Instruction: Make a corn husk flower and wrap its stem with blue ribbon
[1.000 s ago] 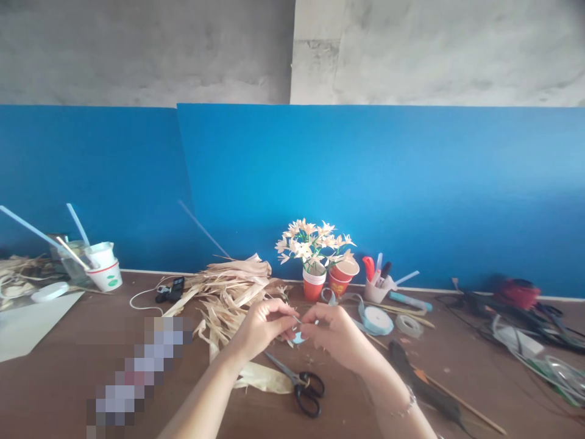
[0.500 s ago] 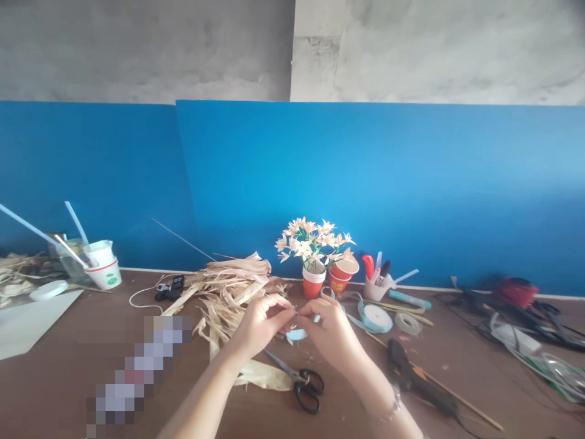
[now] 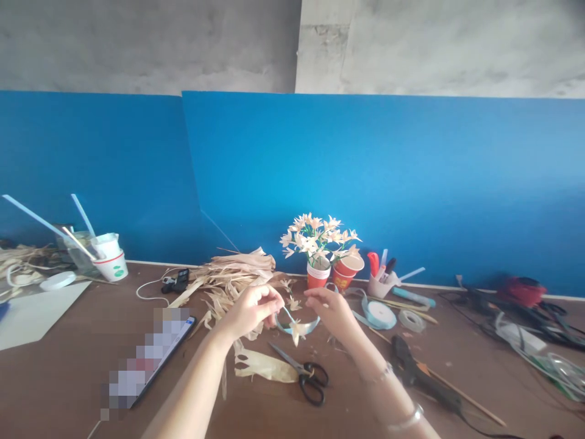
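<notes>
My left hand (image 3: 256, 310) pinches a long thin wire stem (image 3: 219, 230). The wire runs up and left past the hand in front of the blue panel. At its lower right end hangs a pale husk flower (image 3: 298, 331), head down, between my hands. My right hand (image 3: 336, 312) is apart from the stem, fingers stretched loosely with nothing visible in them. A light blue ribbon (image 3: 308, 328) curves behind the flower, partly hidden by my right hand. Below lie black-handled scissors (image 3: 313, 383) and a cut piece of husk (image 3: 265, 367).
Dry corn husks (image 3: 242, 268) are piled left of centre. Husk flowers (image 3: 315, 235) stand in stacked paper cups (image 3: 317, 277). To the right are a ribbon roll (image 3: 381, 315), a tape roll (image 3: 412, 321), a glue gun (image 3: 423, 378) and cables. A phone (image 3: 159, 363) lies left.
My right hand has let go of the stem and moved right. The flower now shows below my left fingers, and the wire has swung. The view has tilted slightly.
</notes>
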A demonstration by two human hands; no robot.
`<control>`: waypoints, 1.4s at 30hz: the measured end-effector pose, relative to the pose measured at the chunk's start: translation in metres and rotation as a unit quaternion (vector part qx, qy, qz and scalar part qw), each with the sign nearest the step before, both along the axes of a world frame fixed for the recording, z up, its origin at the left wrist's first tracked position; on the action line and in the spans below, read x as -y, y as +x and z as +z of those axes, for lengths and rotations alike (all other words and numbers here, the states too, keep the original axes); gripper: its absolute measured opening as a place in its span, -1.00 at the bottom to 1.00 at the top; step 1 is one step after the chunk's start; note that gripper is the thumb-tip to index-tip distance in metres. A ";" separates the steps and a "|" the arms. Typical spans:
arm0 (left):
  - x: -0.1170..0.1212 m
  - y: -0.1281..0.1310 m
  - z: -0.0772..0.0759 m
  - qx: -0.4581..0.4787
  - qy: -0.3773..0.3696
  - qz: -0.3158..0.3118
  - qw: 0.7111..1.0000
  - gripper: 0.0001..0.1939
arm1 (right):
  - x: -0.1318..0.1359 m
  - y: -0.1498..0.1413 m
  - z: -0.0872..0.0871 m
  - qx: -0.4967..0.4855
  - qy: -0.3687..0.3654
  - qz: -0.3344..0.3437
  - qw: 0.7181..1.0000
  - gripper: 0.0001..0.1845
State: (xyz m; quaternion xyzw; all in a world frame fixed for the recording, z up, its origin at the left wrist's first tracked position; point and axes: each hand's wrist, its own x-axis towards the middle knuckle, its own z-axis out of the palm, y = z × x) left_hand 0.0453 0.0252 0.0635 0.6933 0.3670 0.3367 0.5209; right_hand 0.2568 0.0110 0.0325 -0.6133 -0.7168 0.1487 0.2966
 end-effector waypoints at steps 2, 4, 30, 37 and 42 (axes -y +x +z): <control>-0.002 -0.006 0.001 0.004 -0.024 -0.018 1.000 -0.78 | -0.016 -0.005 -0.013 0.068 -0.003 0.008 0.998 -0.69; -0.003 -0.008 0.000 0.004 -0.035 -0.028 0.999 -0.78 | -0.029 -0.013 -0.024 0.115 0.000 0.033 0.993 -0.72; -0.008 0.016 -0.031 0.002 -0.046 -0.038 0.998 -0.74 | 0.027 -0.021 0.022 -0.028 0.013 0.159 0.987 -0.65; -0.009 0.016 -0.029 0.004 -0.044 -0.023 0.999 -0.77 | 0.026 -0.014 0.016 -0.005 -0.005 0.143 0.990 -0.63; -0.005 0.022 -0.024 0.048 -0.047 0.021 0.997 -0.82 | 0.029 -0.023 0.021 0.014 0.068 0.079 0.994 -0.85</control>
